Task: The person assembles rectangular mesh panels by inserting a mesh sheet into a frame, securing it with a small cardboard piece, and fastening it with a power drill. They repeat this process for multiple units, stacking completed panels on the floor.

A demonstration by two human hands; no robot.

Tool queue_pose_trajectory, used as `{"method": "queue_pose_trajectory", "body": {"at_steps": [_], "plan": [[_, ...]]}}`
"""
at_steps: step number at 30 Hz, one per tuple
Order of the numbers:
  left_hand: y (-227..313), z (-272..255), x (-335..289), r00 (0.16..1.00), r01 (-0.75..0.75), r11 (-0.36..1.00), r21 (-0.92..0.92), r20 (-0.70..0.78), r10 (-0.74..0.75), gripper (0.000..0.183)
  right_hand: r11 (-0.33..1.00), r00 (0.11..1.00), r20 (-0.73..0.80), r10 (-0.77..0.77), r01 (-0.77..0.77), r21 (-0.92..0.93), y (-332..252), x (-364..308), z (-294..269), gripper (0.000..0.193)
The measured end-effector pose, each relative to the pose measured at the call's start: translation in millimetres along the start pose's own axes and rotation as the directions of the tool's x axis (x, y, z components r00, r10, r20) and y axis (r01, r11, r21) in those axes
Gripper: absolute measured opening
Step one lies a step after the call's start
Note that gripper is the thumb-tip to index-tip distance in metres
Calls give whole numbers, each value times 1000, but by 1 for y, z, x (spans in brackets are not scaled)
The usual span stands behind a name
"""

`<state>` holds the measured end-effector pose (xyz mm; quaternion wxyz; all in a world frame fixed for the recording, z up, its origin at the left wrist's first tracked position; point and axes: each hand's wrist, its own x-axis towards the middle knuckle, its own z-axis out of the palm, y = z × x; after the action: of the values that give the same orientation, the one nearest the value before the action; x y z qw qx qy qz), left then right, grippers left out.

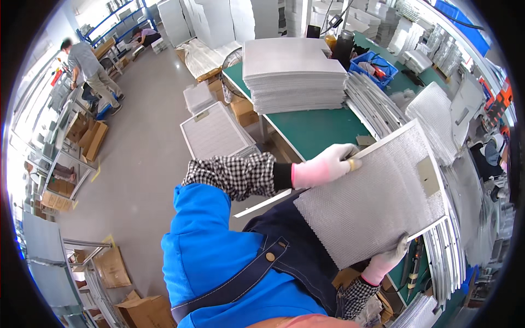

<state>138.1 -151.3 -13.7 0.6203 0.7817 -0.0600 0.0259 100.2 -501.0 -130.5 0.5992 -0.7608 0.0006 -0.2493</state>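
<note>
A silver metal mesh panel lies tilted before me, partly edged by a light metal frame with a grey rectangular plate at its far right side. My left hand, in a white and pink glove, is closed on the panel's upper left edge, with thumb and fingers pinching near the frame. At the lower right edge, my right hand, gloved alike, grips the panel with its fingertips; part of that hand sits below the panel.
A tall stack of mesh sheets stands on the green table. Frame strips lie beside it, near a blue basket. Framed panels are stacked left of the table. A screwdriver-like tool lies near my right hand. People work far left.
</note>
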Motion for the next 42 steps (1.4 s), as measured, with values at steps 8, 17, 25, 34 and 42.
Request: {"method": "queue_pose_trajectory", "body": {"at_steps": [8, 17, 25, 34, 42], "plan": [[-12, -10, -25, 999, 38, 996, -76, 2, -38, 31, 924, 978, 87, 188, -206, 322, -25, -7, 16, 48], [-56, -25, -18, 999, 35, 989, -144, -31, -40, 36, 832, 925, 193, 326, -378, 407, -37, -13, 44, 60], [-59, -23, -46, 989, 142, 989, -30, -30, -143, 38, 974, 974, 119, 194, -205, 93, -20, -12, 39, 57], [-79, -24, -29, 960, 232, 868, -440, 248, -131, 57, 962, 973, 77, 216, -225, 153, -18, -7, 23, 58], [-4, -78, 16, 977, -97, 993, 60, 194, 84, 46, 680, 940, 63, 335, -287, 675, -49, -8, 75, 61]]}}
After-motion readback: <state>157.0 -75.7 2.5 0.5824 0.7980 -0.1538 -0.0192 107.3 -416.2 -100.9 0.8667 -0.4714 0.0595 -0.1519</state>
